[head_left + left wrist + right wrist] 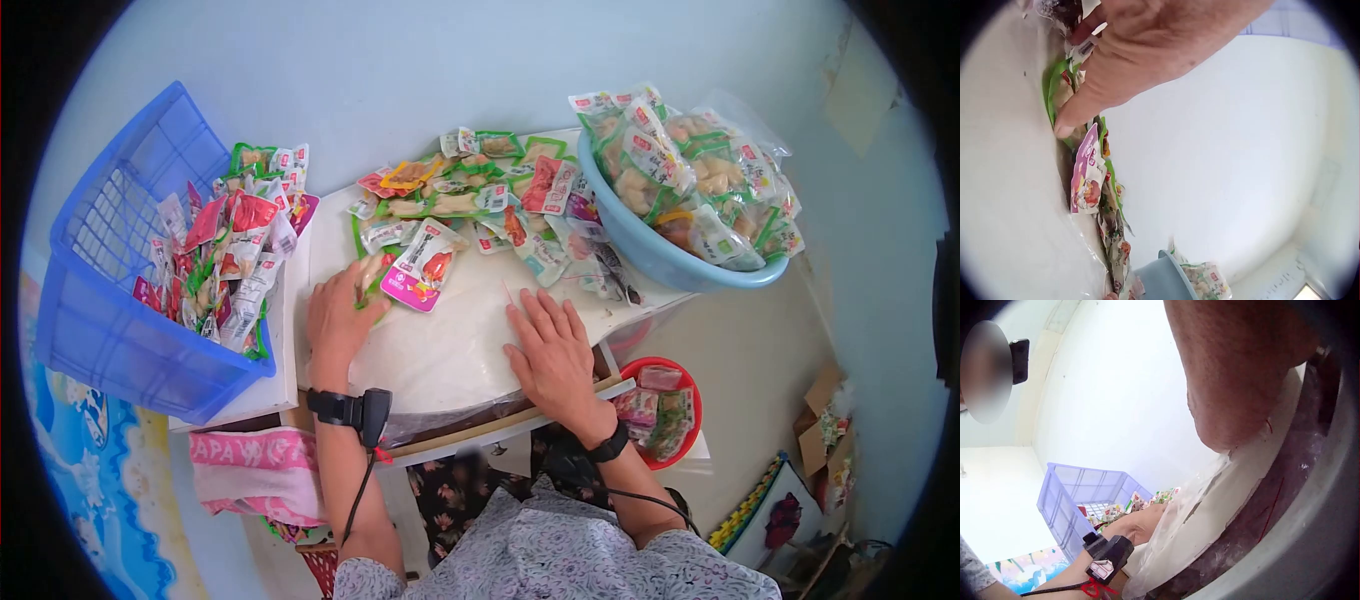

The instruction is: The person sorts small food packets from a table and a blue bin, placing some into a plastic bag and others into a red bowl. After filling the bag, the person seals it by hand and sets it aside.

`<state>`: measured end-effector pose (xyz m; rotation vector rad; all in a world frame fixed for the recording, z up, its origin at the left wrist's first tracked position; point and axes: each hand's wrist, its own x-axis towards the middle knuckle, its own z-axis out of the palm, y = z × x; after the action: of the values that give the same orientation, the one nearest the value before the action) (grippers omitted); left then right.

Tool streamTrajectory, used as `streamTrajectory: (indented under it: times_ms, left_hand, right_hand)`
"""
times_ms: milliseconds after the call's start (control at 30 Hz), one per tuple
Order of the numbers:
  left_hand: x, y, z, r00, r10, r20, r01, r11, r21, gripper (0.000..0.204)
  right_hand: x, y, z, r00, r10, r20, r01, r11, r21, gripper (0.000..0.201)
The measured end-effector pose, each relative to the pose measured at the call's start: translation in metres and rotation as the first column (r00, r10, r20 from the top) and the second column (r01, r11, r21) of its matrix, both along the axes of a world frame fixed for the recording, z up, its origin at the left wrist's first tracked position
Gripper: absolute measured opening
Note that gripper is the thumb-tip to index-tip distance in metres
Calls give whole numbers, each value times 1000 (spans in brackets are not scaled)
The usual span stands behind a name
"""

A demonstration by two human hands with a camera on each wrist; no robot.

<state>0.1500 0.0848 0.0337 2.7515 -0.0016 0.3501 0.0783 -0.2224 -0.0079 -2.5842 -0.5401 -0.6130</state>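
Note:
On the left of the white tabletop, my left hand [338,318] pinches a green-edged packet [373,274] between thumb and fingers. In the left wrist view the thumb of that hand [1129,56] lies against the green-edged packet [1062,94]. Just right of it is a white and magenta packet [425,265], also visible in the left wrist view [1088,178]. My right hand [555,358] rests palm down near the table's front edge, fingers spread, holding nothing; the right wrist view shows only part of this hand [1241,381]. A pile of mixed packets [455,203] lies behind both hands.
A blue basket [130,335] with packets stands at the left. The light-blue basin [650,255], heaped with packets, is at the back right. Below the right edge is a red tub [698,415] with packets. A pink towel [255,470] hangs lower left.

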Motion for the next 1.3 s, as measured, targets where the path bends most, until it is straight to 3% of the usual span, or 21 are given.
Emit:
streamTrajectory:
  times_ms: [200, 300, 400, 500, 567, 633, 733, 833, 933, 1000, 1067, 1133, 1200, 1300]
  left_hand:
    - [15, 12, -19, 997, 37, 74, -29, 994, -102, 39]
    - [11, 13, -13, 977, 154, 149, -155, 988, -1, 22]
    - [-4, 3, 4, 846, 181, 502, -231, 972, 39, 18]
    - [-17, -5, 21, 822, 353, 448, -212, 918, -334, 19]
    - [-31, -15, 31, 842, 357, 405, 11, 739, -673, 21]
    - [-42, -21, 33, 891, 331, 311, 136, 459, -878, 20]
    - [-58, -41, 25, 932, 247, 266, 208, 239, -948, 19]
    - [-77, -74, 17, 944, 203, 261, 240, 122, -963, 19]
    - [-91, -105, 7, 958, 158, 241, 243, 9, -970, 21]
    - [-98, -129, 6, 968, 97, 230, 237, -71, -969, 23]
    - [-105, -158, 8, 973, 17, 228, 229, -86, -970, 23]
    - [-116, -183, 5, 978, -76, 196, 191, -70, -979, 23]
    - [-120, -198, 3, 973, -181, 142, 143, -6, -990, 23]
    - [-120, -202, -11, 957, -231, 176, 247, 327, -912, 24]
  right_hand:
    - [0, -2, -3, 1000, 5, 15, -5, 1000, 8, 50]
    - [1, -1, -5, 1000, -2, 4, 2, 1000, 14, 50]
    - [2, -2, -4, 1000, 4, 2, -4, 1000, 11, 50]
    - [2, -2, -7, 1000, 0, 15, 0, 1000, 16, 50]
    - [2, -1, -7, 1000, 8, 15, -8, 1000, 27, 50]
    - [1, -3, -6, 1000, 12, 21, -12, 999, 30, 49]
    - [1, -5, -6, 999, 31, 28, -31, 999, 26, 47]
    - [2, -10, -3, 996, 87, 0, -83, 947, 309, 44]
    - [-4, -20, 5, 971, 238, -35, -130, 641, 757, 42]
    - [-15, -21, 23, 934, 353, -59, -159, 556, 816, 43]
    - [-25, -13, 26, 899, 435, -48, -170, 448, 878, 42]
    - [-37, -11, 25, 903, 413, -121, -6, 293, 956, 38]
    - [-40, -6, 24, 932, 347, -102, 86, 62, 994, 32]
    - [-36, -32, 18, 962, 245, -121, 109, 59, 992, 30]
